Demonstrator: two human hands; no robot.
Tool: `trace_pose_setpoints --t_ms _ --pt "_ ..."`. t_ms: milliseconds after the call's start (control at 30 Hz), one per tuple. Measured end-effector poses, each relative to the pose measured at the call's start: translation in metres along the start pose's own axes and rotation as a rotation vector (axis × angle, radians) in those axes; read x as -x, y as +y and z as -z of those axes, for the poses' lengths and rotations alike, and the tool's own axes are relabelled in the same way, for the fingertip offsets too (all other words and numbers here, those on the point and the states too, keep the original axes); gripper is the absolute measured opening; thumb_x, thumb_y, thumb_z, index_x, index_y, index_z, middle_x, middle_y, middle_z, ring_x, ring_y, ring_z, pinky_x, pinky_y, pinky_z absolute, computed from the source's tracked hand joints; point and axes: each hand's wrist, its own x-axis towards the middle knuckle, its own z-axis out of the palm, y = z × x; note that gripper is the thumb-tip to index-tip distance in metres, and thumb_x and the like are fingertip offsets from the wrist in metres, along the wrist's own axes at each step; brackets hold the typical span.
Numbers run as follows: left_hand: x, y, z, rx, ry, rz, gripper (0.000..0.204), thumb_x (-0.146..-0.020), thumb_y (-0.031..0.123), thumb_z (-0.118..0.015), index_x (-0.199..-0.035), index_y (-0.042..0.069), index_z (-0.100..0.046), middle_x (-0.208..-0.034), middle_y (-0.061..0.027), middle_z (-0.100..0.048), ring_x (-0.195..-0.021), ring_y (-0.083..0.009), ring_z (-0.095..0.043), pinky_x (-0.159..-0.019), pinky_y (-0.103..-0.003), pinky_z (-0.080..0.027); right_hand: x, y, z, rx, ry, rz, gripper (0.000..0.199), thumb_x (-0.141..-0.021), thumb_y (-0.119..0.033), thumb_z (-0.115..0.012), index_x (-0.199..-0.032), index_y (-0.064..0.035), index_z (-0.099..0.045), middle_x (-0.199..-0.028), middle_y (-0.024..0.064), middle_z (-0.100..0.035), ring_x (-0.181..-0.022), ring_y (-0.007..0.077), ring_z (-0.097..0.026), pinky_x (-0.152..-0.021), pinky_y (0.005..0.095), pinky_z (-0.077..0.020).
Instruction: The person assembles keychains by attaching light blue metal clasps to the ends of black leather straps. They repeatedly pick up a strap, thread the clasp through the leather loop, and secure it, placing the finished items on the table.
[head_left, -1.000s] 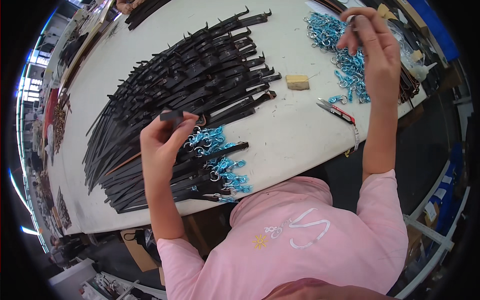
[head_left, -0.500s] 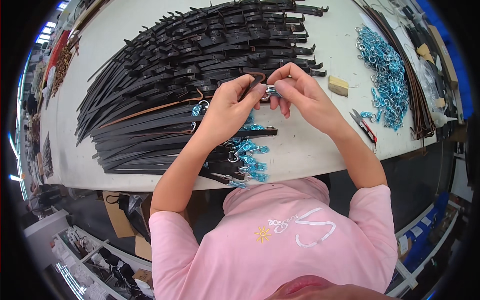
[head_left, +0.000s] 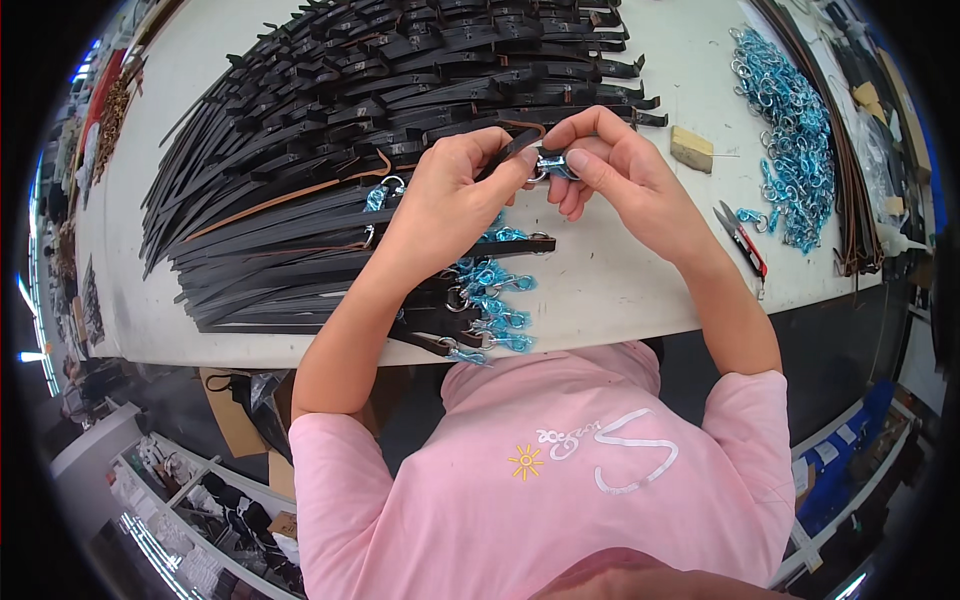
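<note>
Pinched between the fingers of my left hand (head_left: 448, 200) is the end of a black leather strap (head_left: 508, 152) with a brown underside. At that strap end is a metal snap hook (head_left: 556, 166) in blue wrap, its ring partly hidden by the fingertips. My right hand (head_left: 632, 178) has thumb and fingers closed on the hook's other end. Below my left forearm lie several black straps (head_left: 260, 275) with blue-wrapped hooks (head_left: 490, 285) on their right ends. Beyond both hands spreads a large pile of black straps (head_left: 400, 75) with bent ends.
At the right lies a heap of blue-wrapped hooks (head_left: 790, 130). Red-handled scissors (head_left: 745, 245) and a yellowish block (head_left: 692, 149) sit between it and my right arm. Long brown straps (head_left: 850, 215) run along the right side of the white table (head_left: 640, 290).
The view has shifted slightly. Both hands stay together on the strap and hook; more of the blue-wrapped hook now shows between them, and my right fingers have spread a little away from the left.
</note>
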Motion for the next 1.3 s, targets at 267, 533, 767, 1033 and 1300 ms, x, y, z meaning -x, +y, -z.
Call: trace_pose_setpoints --t_ms 267,533,767,1033,1300 --pt "0.005 -0.001 -0.003 -0.031 0.020 -0.069 0.024 -0.099 0.022 -0.062 -0.100 -0.001 -0.068 -0.076 0.0036 -0.059 -0.071 -0.0032 -0.049 -0.062 -0.021 -0.039 -0.001 -0.001 0.001 -0.053 -0.011 -0.077 0.025 -0.104 -0.024 -0.054 -0.114 -0.0008 -0.056 -0.084 0.0067 -0.065 -0.073 0.0113 -0.063 -0.070 0.0255 -0.0533" --pt "0.007 0.003 -0.006 -0.036 0.025 -0.067 0.022 -0.099 0.020 -0.062 -0.097 -0.001 -0.068 -0.072 0.0043 -0.056 -0.068 -0.0030 -0.046 -0.060 -0.021 -0.036 -0.001 0.000 0.001 -0.066 -0.012 -0.094 0.025 -0.102 -0.027 -0.058 -0.111 -0.0036 -0.057 -0.079 0.0037 -0.065 -0.069 0.0097 -0.063 -0.066 0.0234 -0.0525" --pt "0.005 -0.001 -0.007 -0.062 0.032 -0.069 0.025 -0.099 0.021 -0.061 -0.091 -0.001 -0.067 -0.071 0.0042 -0.055 -0.066 -0.0028 -0.045 -0.059 -0.022 -0.035 -0.001 0.002 0.001 -0.072 -0.017 -0.106 0.026 -0.102 -0.027 -0.058 -0.113 -0.0034 -0.056 -0.077 0.0029 -0.064 -0.067 0.0084 -0.063 -0.064 0.0217 -0.0522" --pt "0.007 0.003 -0.005 0.035 0.020 -0.166 0.016 -0.096 0.014 -0.067 -0.099 -0.002 -0.068 -0.084 0.0038 -0.063 -0.076 -0.0010 -0.050 -0.066 -0.018 -0.040 0.000 0.000 0.006 -0.075 -0.003 -0.066 0.026 -0.101 -0.023 -0.058 -0.116 -0.0017 -0.056 -0.078 0.0043 -0.065 -0.066 0.0092 -0.062 -0.064 0.0223 -0.0522" --pt "0.019 0.011 -0.003 -0.342 0.254 -0.409 0.019 -0.083 0.011 -0.077 -0.099 0.004 -0.072 -0.084 -0.0068 -0.070 -0.058 -0.0144 -0.055 -0.053 -0.027 -0.043 0.014 -0.027 0.008 0.032 0.035 0.186 0.021 -0.100 -0.009 -0.055 -0.120 0.0000 -0.056 -0.079 0.0037 -0.065 -0.071 0.0083 -0.061 -0.066 0.0224 -0.0511"
